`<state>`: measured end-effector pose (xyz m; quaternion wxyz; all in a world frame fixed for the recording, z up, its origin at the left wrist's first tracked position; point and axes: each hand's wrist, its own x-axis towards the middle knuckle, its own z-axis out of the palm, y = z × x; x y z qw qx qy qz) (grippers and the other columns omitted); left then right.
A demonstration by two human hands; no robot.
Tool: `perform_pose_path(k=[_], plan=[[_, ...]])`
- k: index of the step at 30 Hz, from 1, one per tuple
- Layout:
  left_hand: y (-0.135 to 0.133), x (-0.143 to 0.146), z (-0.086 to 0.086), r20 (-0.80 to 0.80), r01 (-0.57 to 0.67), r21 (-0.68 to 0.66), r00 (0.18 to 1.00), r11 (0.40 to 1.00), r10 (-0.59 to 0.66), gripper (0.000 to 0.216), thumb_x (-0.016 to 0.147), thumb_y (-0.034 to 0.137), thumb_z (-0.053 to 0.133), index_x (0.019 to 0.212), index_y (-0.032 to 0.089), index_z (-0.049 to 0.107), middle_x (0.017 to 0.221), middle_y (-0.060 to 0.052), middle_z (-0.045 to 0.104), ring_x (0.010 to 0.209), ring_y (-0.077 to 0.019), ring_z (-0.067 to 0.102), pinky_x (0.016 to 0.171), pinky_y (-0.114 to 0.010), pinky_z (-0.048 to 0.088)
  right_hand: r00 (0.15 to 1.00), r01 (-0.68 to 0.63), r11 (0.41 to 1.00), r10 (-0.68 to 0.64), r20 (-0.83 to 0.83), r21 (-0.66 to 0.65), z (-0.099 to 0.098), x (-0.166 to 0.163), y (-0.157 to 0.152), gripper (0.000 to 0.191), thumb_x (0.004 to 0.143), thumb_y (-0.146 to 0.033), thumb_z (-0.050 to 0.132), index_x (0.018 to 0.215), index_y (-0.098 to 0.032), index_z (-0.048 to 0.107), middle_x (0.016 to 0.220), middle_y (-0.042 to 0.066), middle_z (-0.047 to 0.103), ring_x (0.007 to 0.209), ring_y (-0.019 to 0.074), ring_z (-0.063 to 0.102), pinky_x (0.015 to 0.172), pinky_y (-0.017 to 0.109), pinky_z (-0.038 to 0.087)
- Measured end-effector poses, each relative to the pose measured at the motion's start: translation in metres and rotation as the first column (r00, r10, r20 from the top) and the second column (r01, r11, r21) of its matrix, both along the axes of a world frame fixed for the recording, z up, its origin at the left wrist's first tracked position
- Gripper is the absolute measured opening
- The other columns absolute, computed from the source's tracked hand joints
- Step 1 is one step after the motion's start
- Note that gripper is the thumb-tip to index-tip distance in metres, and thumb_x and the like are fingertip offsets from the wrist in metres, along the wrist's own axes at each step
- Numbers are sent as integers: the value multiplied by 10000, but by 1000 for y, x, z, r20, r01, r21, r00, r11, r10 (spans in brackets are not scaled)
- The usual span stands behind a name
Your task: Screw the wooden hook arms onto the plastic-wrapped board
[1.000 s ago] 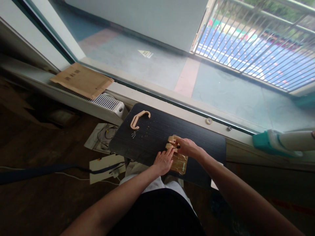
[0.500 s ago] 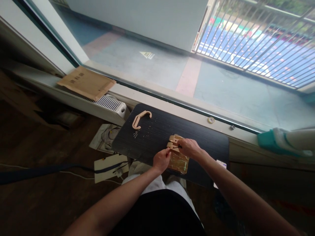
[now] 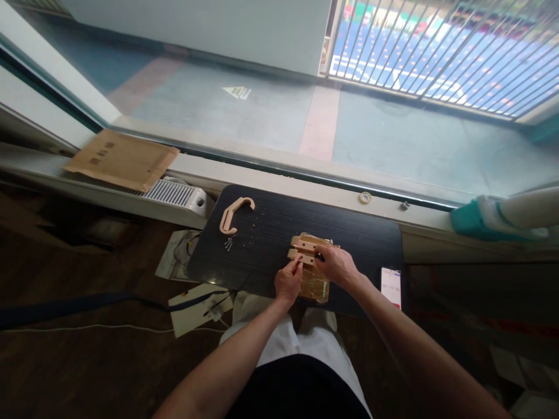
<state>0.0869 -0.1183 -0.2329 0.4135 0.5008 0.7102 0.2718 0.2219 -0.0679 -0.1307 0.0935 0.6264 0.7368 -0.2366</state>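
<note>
Two light wooden pieces with dark holes lie side by side across a brown, clear-wrapped block on the black table. My left hand is closed in a pinch, its fingertips at a hole in the nearer piece; whatever is between them is too small to make out. At the pieces' right end, my right hand is curled around a small dark tool, mostly hidden by the fingers. A hooked wooden piece lies at the table's far left, with several screws just below it.
A phone lies at the table's right edge. Along the window sill are a tape roll and a small grey object. A brown envelope rests on the radiator at left. Crumbs dot the table.
The view has shifted, showing more of the phone. My right hand has drawn the dark tool back from the nearer piece's hole, and my left fingertips have moved onto that spot.
</note>
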Motion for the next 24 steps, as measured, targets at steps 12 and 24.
perform_pose_path(k=[12, 24], plan=[[9, 7, -4, -103, -71, -9, 992, 997, 69, 263, 813, 293, 545, 1012, 232, 706, 771, -16, 714, 632, -102, 580, 633, -188, 400, 998, 38, 998, -40, -43, -40, -9, 1, -10, 238, 847, -313, 456, 997, -244, 627, 972, 38, 693, 861, 172, 625, 691, 251, 403], [9, 8, -2, -107, -79, -33, 991, 996, 75, 279, 808, 309, 552, 1035, 236, 695, 727, -3, 700, 611, -100, 575, 616, -189, 399, 995, 91, 993, -94, -32, -80, -4, -1, -10, 287, 853, -339, 425, 1023, -234, 631, 947, 54, 696, 855, 184, 626, 691, 259, 410]])
